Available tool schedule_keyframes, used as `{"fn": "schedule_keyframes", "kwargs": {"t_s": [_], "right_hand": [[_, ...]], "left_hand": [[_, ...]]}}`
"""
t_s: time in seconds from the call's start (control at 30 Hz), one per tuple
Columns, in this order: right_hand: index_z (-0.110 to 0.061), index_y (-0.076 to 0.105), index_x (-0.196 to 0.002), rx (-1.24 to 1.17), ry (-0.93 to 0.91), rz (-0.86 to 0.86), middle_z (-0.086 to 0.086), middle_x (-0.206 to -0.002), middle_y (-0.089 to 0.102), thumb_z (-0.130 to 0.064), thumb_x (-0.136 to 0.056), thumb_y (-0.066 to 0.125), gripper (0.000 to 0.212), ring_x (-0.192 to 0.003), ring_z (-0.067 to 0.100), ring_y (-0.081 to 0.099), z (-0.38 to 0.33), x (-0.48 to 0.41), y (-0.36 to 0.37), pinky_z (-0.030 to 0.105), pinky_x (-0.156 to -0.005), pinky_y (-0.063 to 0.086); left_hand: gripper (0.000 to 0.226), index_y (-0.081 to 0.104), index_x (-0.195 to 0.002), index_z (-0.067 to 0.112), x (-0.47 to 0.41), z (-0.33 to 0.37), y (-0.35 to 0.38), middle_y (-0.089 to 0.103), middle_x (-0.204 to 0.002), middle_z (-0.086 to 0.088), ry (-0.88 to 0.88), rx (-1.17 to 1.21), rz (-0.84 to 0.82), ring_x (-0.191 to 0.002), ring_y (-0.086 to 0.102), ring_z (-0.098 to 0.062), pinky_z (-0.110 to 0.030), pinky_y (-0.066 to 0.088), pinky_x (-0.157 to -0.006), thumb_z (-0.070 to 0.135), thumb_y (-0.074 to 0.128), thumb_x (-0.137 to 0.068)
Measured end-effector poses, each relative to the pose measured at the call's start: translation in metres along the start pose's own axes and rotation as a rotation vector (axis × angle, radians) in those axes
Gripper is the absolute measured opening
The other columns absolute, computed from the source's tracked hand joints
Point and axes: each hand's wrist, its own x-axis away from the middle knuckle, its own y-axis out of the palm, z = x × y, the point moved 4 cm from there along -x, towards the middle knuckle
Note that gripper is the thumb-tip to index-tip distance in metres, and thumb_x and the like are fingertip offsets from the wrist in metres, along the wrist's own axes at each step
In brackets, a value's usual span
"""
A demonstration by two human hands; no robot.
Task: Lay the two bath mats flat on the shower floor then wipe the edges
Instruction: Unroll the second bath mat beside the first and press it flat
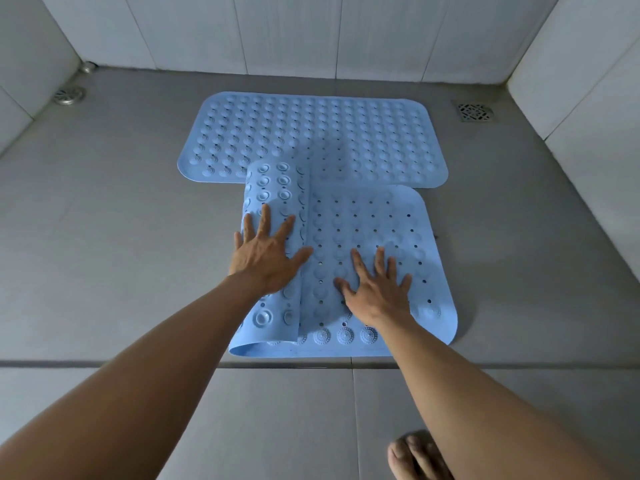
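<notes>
Two light-blue rubber bath mats with rounded corners lie on the grey tiled shower floor (104, 209). The far mat (346, 133) lies fully flat, its long side running left to right, close to the white tiled back wall (277, 32). Its surface carries rows of raised round bumps with small drain holes between them.

The near mat (374, 230) lies just in front of it, and its far edge touches or slightly overlaps the near edge of the far mat. The right part of the near mat is flat on the floor and shows low bumps and rows of small round holes, with a line of ringed, dotted discs along its near edge. The left part is folded over to the right, so the underside (273, 188) faces up there, showing round suction cups. The fold forms a soft curl along the mat's left side, open at the near end.

The left hand (266, 258) is open, fingers spread, palm down on the folded-over flap. The right hand (377, 289) is also open with spread fingers, pressing flat on the flat part of the near mat, just right of the flap's edge. Neither hand grips anything.

A round metal drain (69, 95) sits in the far left corner of the floor, and a square patterned metal drain (473, 111) sits far right, near the right wall. Bare toes (415, 455) show at the near right edge.
</notes>
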Motion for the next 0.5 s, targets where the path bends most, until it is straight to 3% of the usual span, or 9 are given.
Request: {"fn": "schedule_keyframes", "kwargs": {"t_s": [0.13,0.37,0.5], "right_hand": [[-0.048,-0.012,-0.154,-0.010,0.010,-0.006,0.003,-0.164,-0.027,-0.079,-0.091,0.017,0.076,-0.153,0.032,-0.015,0.004,-0.001,-0.002,0.065,-0.118,-0.004],[-0.047,-0.012,-0.155,0.003,0.025,-0.005,0.004,-0.164,-0.027,-0.076,-0.093,0.018,0.075,-0.153,0.033,-0.013,0.017,0.000,-0.004,0.065,-0.117,-0.003],[-0.030,-0.003,-0.159,0.037,0.089,0.060,0.015,-0.166,-0.013,-0.055,-0.099,0.029,0.073,-0.152,0.040,-0.008,-0.003,0.000,-0.010,0.066,-0.118,-0.001]], "left_hand": [[0.096,0.003,-0.157,0.041,0.000,0.004,0.003,-0.020,-0.165,-0.005,0.030,-0.035,-0.043,-0.150,-0.015,-0.039,-0.055,0.005,-0.122,0.073,0.055,-0.082],[0.089,0.004,-0.157,0.041,0.002,-0.014,-0.009,-0.014,-0.166,0.000,0.003,0.010,-0.050,-0.152,-0.010,-0.035,-0.059,0.006,-0.121,0.063,0.055,-0.087],[0.084,0.007,-0.158,0.032,0.003,-0.024,-0.015,-0.010,-0.166,-0.005,-0.062,-0.037,-0.050,-0.152,-0.005,-0.035,-0.056,0.013,-0.121,0.045,0.053,-0.089]]}}
